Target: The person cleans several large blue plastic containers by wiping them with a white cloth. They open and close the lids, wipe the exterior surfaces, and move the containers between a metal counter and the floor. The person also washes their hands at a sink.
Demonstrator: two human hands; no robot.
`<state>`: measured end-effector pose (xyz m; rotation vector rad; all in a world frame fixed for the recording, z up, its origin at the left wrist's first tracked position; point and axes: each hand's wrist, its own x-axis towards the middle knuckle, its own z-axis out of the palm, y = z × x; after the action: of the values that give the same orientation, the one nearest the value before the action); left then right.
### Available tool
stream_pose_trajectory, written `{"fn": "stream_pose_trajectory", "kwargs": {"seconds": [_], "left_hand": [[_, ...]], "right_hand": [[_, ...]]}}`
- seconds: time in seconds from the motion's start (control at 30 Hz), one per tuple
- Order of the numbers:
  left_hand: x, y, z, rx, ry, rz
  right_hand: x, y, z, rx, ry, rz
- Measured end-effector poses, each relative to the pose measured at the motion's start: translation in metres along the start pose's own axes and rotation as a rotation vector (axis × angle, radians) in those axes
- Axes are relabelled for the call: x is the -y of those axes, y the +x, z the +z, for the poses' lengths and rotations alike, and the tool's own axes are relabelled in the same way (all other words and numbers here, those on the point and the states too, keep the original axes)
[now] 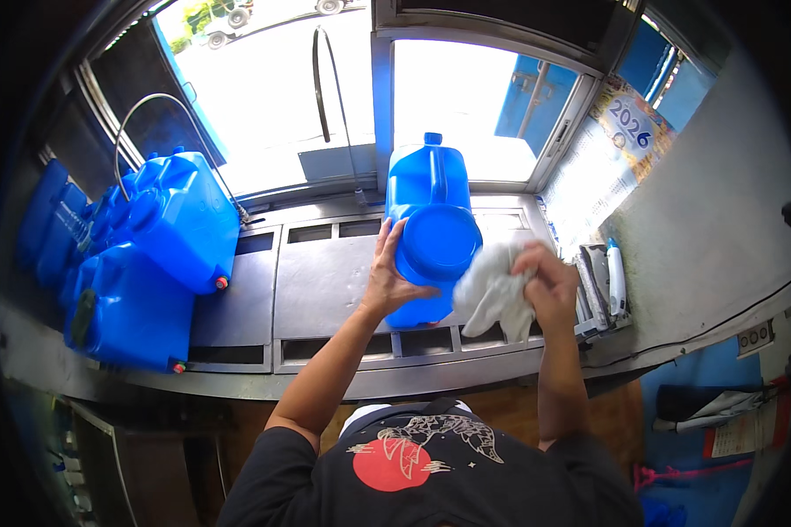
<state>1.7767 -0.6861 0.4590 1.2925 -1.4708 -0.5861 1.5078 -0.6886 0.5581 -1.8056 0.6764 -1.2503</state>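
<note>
A blue plastic water container (460,174) with a carrying handle, a small top cap and a large round cap (440,240) stands on the steel counter before me. My left hand (392,277) holds it at the left side of the round cap, thumb and fingers spread around the edge. Just right of that cap, my right hand (546,280) grips a bunched white cloth (498,290). Both hand and cloth are somewhat blurred, and I cannot tell whether the cloth touches the container.
Several more blue containers (184,221) crowd the counter's left end, some fitted with red-tipped taps. Two curved spouts (323,85) rise along the back near the sliding windows. A calendar (623,135) hangs on the right wall, above a white-and-blue handheld device (615,277). Slots cut the steel countertop (323,283).
</note>
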Motion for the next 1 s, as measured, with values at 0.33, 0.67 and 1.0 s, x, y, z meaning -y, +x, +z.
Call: {"fn": "stream_pose_trajectory", "kwargs": {"seconds": [0.33,0.67,1.0], "left_hand": [[-0.024,-0.016,0.032,-0.029,-0.010,-0.070],[-0.031,-0.018,0.041,-0.106,-0.054,-0.133],[-0.056,0.011,0.120,-0.009,0.011,-0.096]], "right_hand": [[-0.041,0.083,0.065,0.063,-1.084,-0.031],[-0.126,-0.021,0.046,-0.569,0.148,0.193],[-0.021,0.049,-0.025,-0.333,-1.000,-0.124]]}}
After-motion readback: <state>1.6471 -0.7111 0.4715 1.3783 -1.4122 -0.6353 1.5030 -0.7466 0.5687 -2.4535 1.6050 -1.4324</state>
